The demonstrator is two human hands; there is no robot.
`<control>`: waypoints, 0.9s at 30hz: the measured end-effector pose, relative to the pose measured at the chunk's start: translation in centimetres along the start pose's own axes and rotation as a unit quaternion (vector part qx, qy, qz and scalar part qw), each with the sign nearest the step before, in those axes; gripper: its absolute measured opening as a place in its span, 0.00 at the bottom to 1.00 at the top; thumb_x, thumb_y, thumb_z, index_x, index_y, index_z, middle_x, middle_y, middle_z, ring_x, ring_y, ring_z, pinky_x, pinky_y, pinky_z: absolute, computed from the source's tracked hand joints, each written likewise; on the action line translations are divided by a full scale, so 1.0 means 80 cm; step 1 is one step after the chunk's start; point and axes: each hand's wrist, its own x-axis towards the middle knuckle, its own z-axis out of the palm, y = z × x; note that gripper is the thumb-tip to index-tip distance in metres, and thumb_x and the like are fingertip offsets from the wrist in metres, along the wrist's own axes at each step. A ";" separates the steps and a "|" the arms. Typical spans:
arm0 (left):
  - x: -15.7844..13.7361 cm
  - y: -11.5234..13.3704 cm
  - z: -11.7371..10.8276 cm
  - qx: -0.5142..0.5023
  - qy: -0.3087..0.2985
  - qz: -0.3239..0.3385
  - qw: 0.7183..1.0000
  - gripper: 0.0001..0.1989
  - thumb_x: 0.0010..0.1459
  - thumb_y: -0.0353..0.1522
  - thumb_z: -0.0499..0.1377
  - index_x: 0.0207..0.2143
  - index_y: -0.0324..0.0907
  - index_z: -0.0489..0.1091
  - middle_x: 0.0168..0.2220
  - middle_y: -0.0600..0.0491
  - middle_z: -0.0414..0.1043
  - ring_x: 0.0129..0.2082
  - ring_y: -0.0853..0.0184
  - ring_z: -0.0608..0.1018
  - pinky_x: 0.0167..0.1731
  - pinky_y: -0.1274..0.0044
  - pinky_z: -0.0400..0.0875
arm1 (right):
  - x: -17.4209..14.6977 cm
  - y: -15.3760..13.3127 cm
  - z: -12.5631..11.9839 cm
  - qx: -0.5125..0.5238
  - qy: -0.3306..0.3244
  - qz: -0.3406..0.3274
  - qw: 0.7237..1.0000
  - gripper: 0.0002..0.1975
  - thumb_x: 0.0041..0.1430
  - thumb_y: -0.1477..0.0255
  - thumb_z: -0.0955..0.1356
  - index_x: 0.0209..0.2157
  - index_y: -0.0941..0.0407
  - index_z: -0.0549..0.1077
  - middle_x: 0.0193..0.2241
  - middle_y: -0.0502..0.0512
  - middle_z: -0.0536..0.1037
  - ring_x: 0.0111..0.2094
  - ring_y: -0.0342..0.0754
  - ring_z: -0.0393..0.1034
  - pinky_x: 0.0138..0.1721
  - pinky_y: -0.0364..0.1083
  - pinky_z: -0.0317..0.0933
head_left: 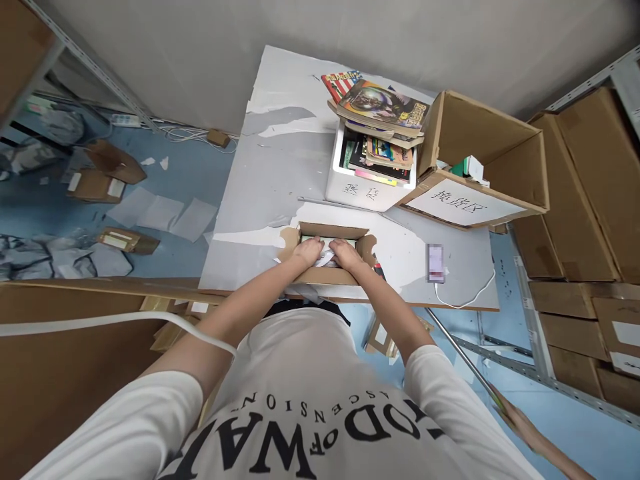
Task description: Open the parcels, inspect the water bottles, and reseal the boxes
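Observation:
A small open cardboard box (pixel 325 275) sits at the front edge of the table, its side flaps spread outward. Inside it lies crumpled white wrapping (pixel 326 257), with a pale flat surface partly showing behind. My left hand (pixel 309 249) reaches into the box from the left, its fingers curled down on the wrapping. From the right, my right hand (pixel 345 253) does likewise, close beside the left. Both sets of fingertips are partly hidden. A dark and red item (pixel 379 270), too small to name, lies just right of the box.
Behind stand a white bin (pixel 367 193) stacked with books (pixel 385 107) and a large open cardboard carton (pixel 500 153). A phone (pixel 435 263) on a cable lies to the right. A white cable (pixel 125 321) crosses near my left arm. A metal pole (pixel 465 360) slants beside the table.

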 end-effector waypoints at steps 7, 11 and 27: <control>-0.007 -0.002 -0.006 -0.117 0.026 0.061 0.991 0.11 0.56 0.33 0.56 0.39 0.38 0.73 0.43 0.46 0.73 0.45 0.61 0.75 0.48 0.74 0.67 | -0.003 0.001 -0.017 0.026 -0.013 -0.008 1.000 0.15 0.56 0.81 0.61 0.44 0.57 0.70 0.38 0.56 0.77 0.39 0.49 0.70 0.36 0.42 0.58; -0.017 -0.004 -0.024 -0.250 0.000 0.064 0.966 0.18 0.49 0.36 0.60 0.43 0.39 0.70 0.40 0.50 0.75 0.38 0.61 0.76 0.39 0.74 0.70 | 0.001 0.003 -0.045 0.070 0.009 -0.025 0.997 0.16 0.52 0.81 0.62 0.42 0.57 0.71 0.36 0.55 0.77 0.36 0.48 0.69 0.36 0.42 0.57; -0.116 -0.151 -0.108 -0.491 0.421 -0.200 0.736 0.21 0.45 0.42 0.65 0.37 0.34 0.71 0.35 0.49 0.76 0.38 0.65 0.77 0.41 0.75 0.73 | -0.030 -0.011 -0.142 0.299 0.259 -0.023 0.918 0.13 0.57 0.65 0.67 0.43 0.56 0.69 0.40 0.55 0.76 0.37 0.46 0.71 0.39 0.46 0.64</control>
